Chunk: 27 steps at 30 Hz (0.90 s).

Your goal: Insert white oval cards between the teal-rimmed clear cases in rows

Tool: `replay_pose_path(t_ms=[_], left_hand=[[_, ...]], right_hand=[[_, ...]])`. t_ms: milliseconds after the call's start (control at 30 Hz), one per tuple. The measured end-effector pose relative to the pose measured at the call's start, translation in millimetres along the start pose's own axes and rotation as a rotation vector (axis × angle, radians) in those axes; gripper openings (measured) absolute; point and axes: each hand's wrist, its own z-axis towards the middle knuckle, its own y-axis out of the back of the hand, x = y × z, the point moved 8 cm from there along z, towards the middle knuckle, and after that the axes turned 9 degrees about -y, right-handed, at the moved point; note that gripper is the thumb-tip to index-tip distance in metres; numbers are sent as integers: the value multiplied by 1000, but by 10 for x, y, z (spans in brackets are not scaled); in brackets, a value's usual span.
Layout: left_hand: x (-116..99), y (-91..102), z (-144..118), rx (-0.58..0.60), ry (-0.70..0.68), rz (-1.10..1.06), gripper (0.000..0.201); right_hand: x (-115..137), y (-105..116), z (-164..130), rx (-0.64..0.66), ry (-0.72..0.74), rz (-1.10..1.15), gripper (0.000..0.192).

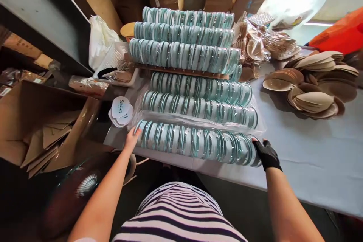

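Both hands pressed inward on the nearest row of teal packets point(195, 141) at the bench's point(312, 166) front edge, left hand point(131, 138) and gloved right hand point(266, 154) capping its ends, fingers spread flat — slippery, loose, likely to buckle mid-row.

both hands point(132, 138) point(266, 154) outstretched, apart

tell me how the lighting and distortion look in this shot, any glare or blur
Head view: wide-angle bending curves the table edge; window light blows out the clear bag; left boxes sit in shadow; glints on the nearest teal row between left hand and gloved right hand; corners soften.
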Motion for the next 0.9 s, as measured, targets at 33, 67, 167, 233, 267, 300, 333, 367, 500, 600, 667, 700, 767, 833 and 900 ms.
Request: replay_pose_path(t_ms=[33, 67, 167, 233, 267, 300, 333, 367, 500, 600, 667, 700, 767, 833, 900], left_hand=[[-8, -8, 2, 13, -34, -52, 54], [5, -29, -4, 34, -42, -108, 58], [97, -147, -32, 109, 30, -224, 61], [118, -214, -42, 137, 48, -251, 58], [114, -240, -44, 146, 41, -259, 57], [105, -266, -47, 159, 30, -268, 56], [96, -292, -50, 176, 17, -278, 56], [88, -319, -54, 195, 4, -287, 57], [79, -414, -59, 276, -53, -322, 59], [83, -457, -58, 325, -69, -357, 57], [86, -482, -58, 365, -48, -370, 57], [84, -497, -58, 390, -33, -375, 58], [78, -533, -54, 434, -2, -387, 60], [69, -566, -40, 447, 20, -396, 59], [60, -604, -24, 438, 28, -395, 57]], right_hand=[[137, 94, -80, -129, 78, -70, 63], [333, 121, -206, -207, 176, -109, 59], [1265, -278, -871, -45, 558, -145, 35], [2000, -795, -1556, 204, 759, -256, 30], [2356, -1065, -1938, 299, 846, -347, 30], [2684, -1325, -2304, 360, 917, -454, 32], [2980, -1585, -2651, 415, 988, -572, 34], [3249, -1827, -2973, 468, 1071, -664, 37], [4043, -2498, -3579, 544, 1103, -800, 32], [4310, -2753, -3688, 581, 1121, -898, 28], [4314, -2793, -3728, 594, 1147, -943, 27], [4257, -2779, -3754, 593, 1159, -951, 27], [4037, -2696, -3835, 559, 1172, -914, 30], [3687, -2601, -3942, 513, 1126, -838, 33], [3266, -2585, -4052, 497, 1004, -776, 34]])
